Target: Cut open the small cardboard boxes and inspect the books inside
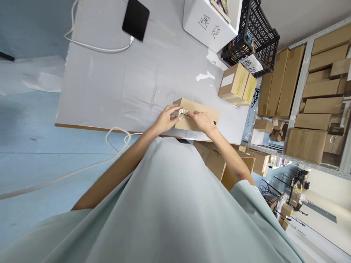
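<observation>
A small brown cardboard box (201,107) lies on the table close to its front edge. Shiny, crinkled clear tape (182,111) covers its left end. My left hand (165,119) grips that end, with thumb and fingers on either side of the tape. My right hand (202,121) rests over the top of the box, its fingers closed around a thin dark tool (185,114) that points left at the tape. Most of the tool is hidden under the fingers, so its kind cannot be told. A dark mark shows on the box beside the right wrist.
A dark tablet (136,20) with a white cable (109,49) lies at the back left of the table (109,91). At the back right stand a white bin (210,25), a black crate (263,40) and taped boxes (238,84). Shelves of cartons (315,124) are beyond.
</observation>
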The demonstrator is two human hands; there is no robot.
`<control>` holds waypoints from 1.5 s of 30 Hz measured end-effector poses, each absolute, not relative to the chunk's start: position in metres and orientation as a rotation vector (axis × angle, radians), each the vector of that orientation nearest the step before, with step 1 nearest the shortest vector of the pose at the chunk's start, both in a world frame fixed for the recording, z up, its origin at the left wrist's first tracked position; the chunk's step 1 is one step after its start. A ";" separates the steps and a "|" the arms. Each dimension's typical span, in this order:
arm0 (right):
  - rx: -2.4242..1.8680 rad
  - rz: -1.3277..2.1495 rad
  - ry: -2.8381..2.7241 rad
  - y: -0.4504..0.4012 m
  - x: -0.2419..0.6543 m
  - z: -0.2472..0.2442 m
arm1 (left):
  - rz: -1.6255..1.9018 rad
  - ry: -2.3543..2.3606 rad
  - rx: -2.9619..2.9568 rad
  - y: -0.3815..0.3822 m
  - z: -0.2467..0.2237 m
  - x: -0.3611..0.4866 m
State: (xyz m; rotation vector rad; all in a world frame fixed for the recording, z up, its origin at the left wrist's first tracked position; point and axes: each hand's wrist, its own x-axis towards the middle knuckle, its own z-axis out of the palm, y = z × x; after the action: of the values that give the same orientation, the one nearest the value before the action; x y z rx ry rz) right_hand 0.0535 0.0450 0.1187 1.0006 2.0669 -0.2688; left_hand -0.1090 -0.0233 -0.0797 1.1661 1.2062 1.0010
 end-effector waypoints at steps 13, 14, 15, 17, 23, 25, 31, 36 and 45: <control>0.940 -0.205 2.150 0.046 0.039 0.106 | 0.973 1.222 1.178 -0.024 -0.077 -0.111; 0.931 -0.199 2.158 0.046 0.037 0.106 | 0.972 1.224 1.177 -0.024 -0.077 -0.111; 0.924 -0.194 2.161 0.045 0.035 0.106 | 0.972 1.227 1.176 -0.025 -0.077 -0.111; 0.922 -0.188 2.152 0.046 0.036 0.106 | 0.977 1.236 1.171 -0.025 -0.076 -0.110; 0.971 -0.195 2.020 0.051 0.080 0.116 | 0.979 1.280 1.149 -0.029 -0.073 -0.109; 1.019 -0.176 1.945 0.052 0.106 0.120 | 0.977 1.302 1.140 -0.029 -0.071 -0.109; 1.059 -0.161 1.911 0.052 0.152 0.118 | 0.986 1.497 1.174 -0.024 -0.058 -0.091; 1.041 -0.199 2.004 0.055 0.155 0.107 | 0.986 1.701 1.256 -0.010 -0.046 -0.062; 1.055 -0.266 1.982 0.065 0.223 0.110 | 0.875 1.904 1.295 -0.011 -0.042 -0.055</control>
State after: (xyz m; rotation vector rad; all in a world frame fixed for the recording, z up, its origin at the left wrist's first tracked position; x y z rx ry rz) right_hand 0.2225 0.0645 0.1101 1.0554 1.9822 -0.2661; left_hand -0.0552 -0.0112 -0.0416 1.2950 1.9045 0.8751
